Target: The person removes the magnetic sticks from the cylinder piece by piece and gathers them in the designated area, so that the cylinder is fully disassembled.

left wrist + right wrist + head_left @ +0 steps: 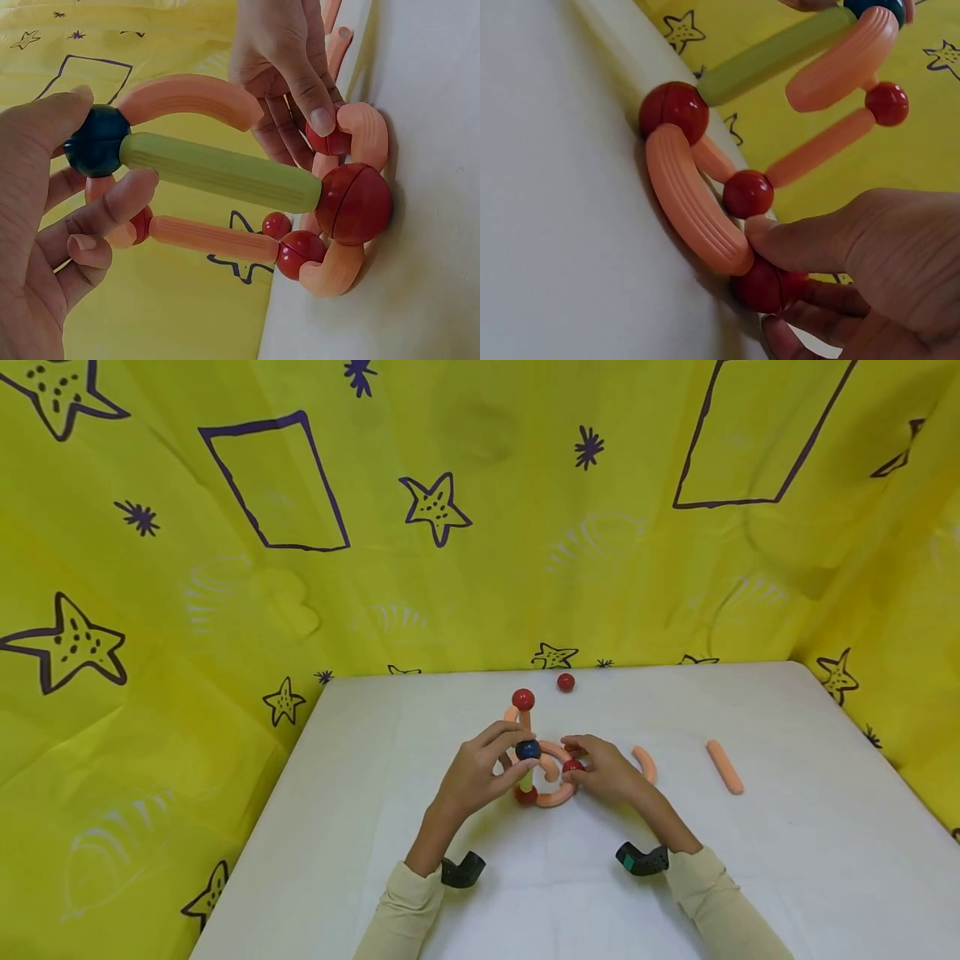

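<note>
My left hand pinches a dark blue ball between thumb and fingers. From it a straight green rod runs down to a red ball at table level. A curved orange rod also juts from the blue ball, its far end free. Low on the right, my right hand grips another red ball joined to a curved base rod. Behind, an orange upright rod links a lower red ball and an upper red ball.
One loose red ball lies near the table's back edge. Right of the hands are a short curved orange rod and a straight orange rod. A yellow patterned curtain borders the white table at the back and sides.
</note>
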Demonstrator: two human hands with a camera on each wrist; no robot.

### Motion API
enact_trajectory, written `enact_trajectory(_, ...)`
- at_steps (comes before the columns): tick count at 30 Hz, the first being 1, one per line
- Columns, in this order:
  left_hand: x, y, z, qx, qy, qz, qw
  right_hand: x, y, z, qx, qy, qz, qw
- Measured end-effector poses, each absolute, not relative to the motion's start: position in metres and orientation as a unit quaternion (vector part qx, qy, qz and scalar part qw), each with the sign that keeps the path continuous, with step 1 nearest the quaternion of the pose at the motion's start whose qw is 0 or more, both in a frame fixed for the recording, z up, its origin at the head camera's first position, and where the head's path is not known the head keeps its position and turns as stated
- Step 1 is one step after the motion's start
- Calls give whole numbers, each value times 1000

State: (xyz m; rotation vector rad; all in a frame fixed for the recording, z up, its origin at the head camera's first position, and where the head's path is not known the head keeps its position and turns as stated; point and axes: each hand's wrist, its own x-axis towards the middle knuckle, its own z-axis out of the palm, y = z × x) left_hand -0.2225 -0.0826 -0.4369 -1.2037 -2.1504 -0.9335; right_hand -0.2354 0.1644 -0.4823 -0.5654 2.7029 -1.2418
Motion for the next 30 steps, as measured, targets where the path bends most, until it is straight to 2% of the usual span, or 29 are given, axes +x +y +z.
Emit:
enact_trajectory(8,-223,-79,-441,-445,-795,-339,234,-246,174,-486,-235,877,-415,61)
enact_trajectory(18,-219,-74,-443,-427,-808,-335,231,-250,173,-487,-241,875,-414,63)
enact_trajectory(26,-218,-74,-444,-418,-814,-338,220,-241,169,-474,-195,879,-434,-37)
enact_trajectory(30,-220,-75,-441,-419,-813,-342,216,-237,167,-462,-219,851,-472,-69)
